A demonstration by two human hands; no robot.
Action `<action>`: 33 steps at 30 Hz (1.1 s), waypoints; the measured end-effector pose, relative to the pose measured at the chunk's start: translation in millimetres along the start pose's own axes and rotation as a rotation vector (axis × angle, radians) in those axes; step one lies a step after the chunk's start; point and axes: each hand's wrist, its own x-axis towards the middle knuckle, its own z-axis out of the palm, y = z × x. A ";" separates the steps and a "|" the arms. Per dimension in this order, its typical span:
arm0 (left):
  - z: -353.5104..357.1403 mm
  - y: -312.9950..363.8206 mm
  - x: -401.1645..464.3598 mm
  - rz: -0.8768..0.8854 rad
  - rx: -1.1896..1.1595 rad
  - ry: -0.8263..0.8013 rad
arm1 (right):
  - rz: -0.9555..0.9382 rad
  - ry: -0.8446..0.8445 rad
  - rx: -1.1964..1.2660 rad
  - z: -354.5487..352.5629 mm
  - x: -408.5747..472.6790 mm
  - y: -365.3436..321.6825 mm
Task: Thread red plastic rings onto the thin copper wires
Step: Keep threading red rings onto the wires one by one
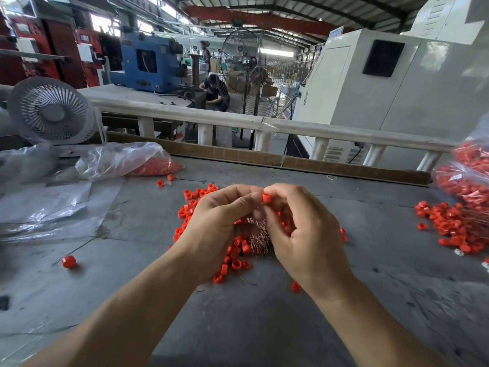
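My right hand pinches one red plastic ring between thumb and forefinger, just above the table's middle. My left hand grips a bundle of thin copper wires, its thumb tip touching the ring. The wire ends fan out below my palms, and a few fine tips show above the fingers. Under and around both hands lies a pile of loose red rings on the grey table.
A single ring on a wire lies at the left. Threaded rings are heaped at the right beside a full plastic bag. Another bag with red rings and a small white fan stand at the back left.
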 end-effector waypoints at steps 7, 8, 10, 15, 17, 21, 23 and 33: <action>0.6 0.5 -1.4 0.010 0.032 0.019 | 0.083 -0.029 0.186 -3.0 -1.3 1.3; 0.5 0.7 -1.5 0.010 0.029 0.014 | 0.066 -0.026 0.178 -3.3 -1.4 0.6; 0.0 1.1 -0.8 0.006 0.021 0.015 | 0.037 -0.009 0.160 -3.1 -1.6 -1.6; 1.0 2.8 -2.4 -0.073 0.040 -0.014 | -0.035 -0.015 0.177 -4.6 -1.2 -5.0; 1.4 4.4 -4.0 -0.072 0.036 -0.046 | -0.071 -0.027 0.181 -5.8 -1.5 -6.6; 0.6 6.9 -3.1 -0.021 -0.022 -0.036 | -0.083 -0.038 0.143 -5.5 -2.8 -8.9; 0.5 7.4 -1.8 0.013 -0.016 -0.003 | -0.072 -0.055 0.135 -5.8 -2.9 -7.0; -10.6 2.1 5.9 0.120 0.242 0.218 | 0.052 -0.262 0.104 -2.7 -3.0 5.9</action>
